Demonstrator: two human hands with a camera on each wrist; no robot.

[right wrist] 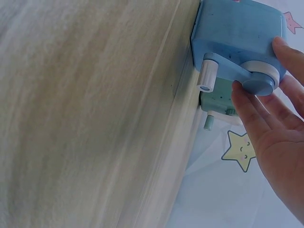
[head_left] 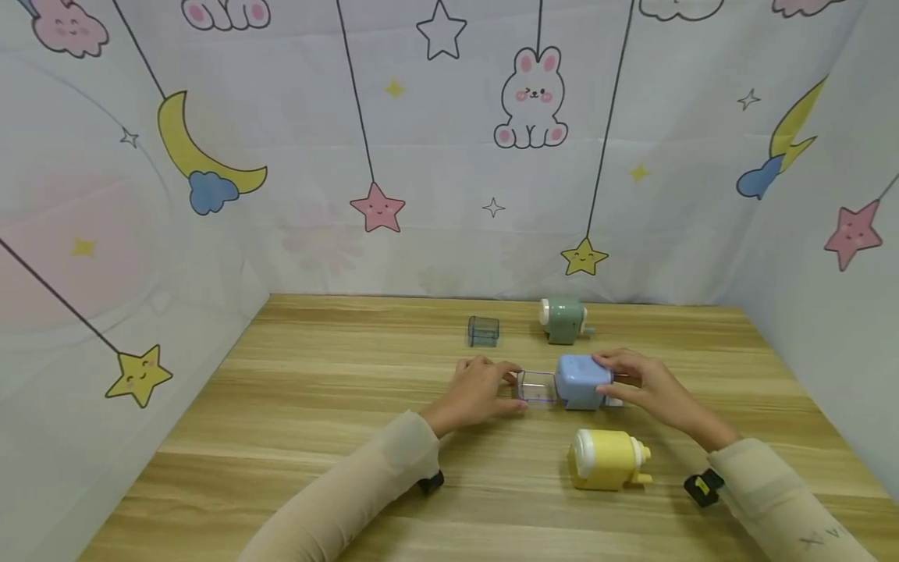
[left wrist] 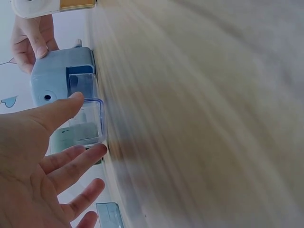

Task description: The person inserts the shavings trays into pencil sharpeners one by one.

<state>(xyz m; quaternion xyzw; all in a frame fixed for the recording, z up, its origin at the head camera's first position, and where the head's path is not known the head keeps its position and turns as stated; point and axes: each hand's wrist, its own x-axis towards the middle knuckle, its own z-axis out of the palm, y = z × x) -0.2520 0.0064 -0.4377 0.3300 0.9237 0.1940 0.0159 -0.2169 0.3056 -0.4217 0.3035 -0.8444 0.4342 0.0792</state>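
A blue crank pencil sharpener (head_left: 583, 381) stands on the table, its crank side facing right. My right hand (head_left: 646, 386) grips it from that side, the thumb and fingers around the crank hub (right wrist: 259, 83) in the right wrist view. At its left side a clear shavings drawer (head_left: 537, 388) lies in line with the opening, one end reaching into it in the left wrist view. My left hand (head_left: 481, 394) holds this drawer between thumb and fingertips at its outer end. The white crank handle (right wrist: 207, 76) points toward the table.
A yellow pencil sharpener (head_left: 607, 460) stands nearer me, between the forearms. Behind the blue one is a green sharpener (head_left: 564, 320), with a grey see-through drawer (head_left: 483, 332) to its left. Printed cloth walls (head_left: 435, 257) border the table at back and sides.
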